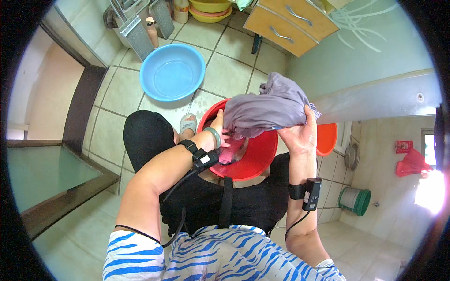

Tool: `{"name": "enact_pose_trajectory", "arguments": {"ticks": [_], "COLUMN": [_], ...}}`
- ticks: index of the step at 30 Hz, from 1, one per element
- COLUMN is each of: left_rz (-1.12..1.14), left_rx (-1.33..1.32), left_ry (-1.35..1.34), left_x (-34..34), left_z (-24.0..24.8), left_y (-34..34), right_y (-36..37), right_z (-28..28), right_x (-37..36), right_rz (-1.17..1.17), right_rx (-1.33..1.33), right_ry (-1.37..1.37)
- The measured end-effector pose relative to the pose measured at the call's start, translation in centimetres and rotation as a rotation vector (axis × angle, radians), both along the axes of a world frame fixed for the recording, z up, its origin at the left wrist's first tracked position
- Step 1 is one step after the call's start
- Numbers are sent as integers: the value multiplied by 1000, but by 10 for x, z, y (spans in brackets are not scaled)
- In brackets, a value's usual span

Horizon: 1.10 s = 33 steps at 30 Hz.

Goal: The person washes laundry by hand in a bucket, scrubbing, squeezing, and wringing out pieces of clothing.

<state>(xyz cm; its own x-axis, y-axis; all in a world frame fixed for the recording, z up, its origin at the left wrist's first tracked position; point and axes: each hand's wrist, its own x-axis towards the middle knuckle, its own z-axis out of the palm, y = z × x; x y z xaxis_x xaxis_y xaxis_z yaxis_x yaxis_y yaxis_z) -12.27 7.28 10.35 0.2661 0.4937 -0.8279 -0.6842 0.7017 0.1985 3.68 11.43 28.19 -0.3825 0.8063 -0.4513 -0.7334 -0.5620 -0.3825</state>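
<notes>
A bunched greyish-purple cloth (267, 107) is lifted over the right part of a red basin (260, 161) set between my knees. My right hand (300, 136) supports it from below, thumb up along its right side and the other fingers hidden under the fabric. At the cloth's left end, over the basin, my left hand (219, 131) has its fingers apart, close to or touching the fabric. Below that hand, pink wet cloth (227, 153) lies inside the basin. The garment kind of the purple cloth cannot be made out.
A blue basin (172, 70) sits on the tiled floor ahead, left of centre. Beyond it stand a grey flat mop set (137, 40) and a yellow basin (209, 5). Wooden drawers (290, 23) are at far right. An orange basin (326, 139) and a green bucket (355, 201) stand right.
</notes>
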Motion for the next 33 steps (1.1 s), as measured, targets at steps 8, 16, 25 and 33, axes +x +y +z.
{"name": "enact_pose_trajectory", "arguments": {"ticks": [8, 16, 25, 33], "left_rz": [127, 102, -178, -302], "left_rx": [480, 554, 741, 466], "left_ry": [-678, -438, 25, -327], "left_x": [-8, 6, 17, 7], "left_z": [36, 5, 23, 42], "left_y": [16, 37, 33, 16], "right_y": [-16, -26, -34, -44], "right_z": [-18, -61, -74, -52], "right_x": [1, 25, 16, 11], "right_rz": [-9, -34, 165, 666], "right_rx": [-53, 55, 474, 995], "right_ry": [34, -348, -866, -1269]}}
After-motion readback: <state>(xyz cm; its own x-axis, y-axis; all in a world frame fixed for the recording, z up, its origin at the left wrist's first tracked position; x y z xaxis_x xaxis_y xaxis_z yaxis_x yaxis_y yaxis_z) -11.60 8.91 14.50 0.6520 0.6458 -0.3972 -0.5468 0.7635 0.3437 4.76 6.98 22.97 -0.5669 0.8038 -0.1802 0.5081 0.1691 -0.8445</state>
